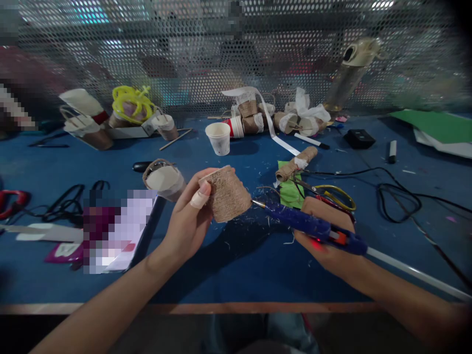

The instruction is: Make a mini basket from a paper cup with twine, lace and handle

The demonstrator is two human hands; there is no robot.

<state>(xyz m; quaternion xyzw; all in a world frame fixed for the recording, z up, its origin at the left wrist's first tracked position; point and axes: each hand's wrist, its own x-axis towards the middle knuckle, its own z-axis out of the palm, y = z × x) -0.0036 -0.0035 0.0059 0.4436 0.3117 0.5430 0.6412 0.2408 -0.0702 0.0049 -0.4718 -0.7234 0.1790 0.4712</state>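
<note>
Your left hand (191, 209) grips the tapered cup wrapped in coarse brown twine (228, 196), thumb pressed on its side, and holds it tilted above the blue tabletop (236, 275), in front of you near the middle. Your right hand (326, 211) is wrapped around the dark blue glue gun (295, 219), whose slim metal nozzle (258, 203) meets the cup's lower right edge; whether it truly touches, or whether your finger presses the trigger, I cannot tell. To do this well, I'd keep the cup steady and turn it with your left fingers rather than swinging the gun, lay a thin, even line of glue, and keep your fingertips well back from the hot tip. Mind the long translucent glue stick (416, 274) jutting from the gun's rear, and keep your right wrist free of the yellow-handled scissors (337, 195) lying just beyond it, which could snag as you shift.
</note>
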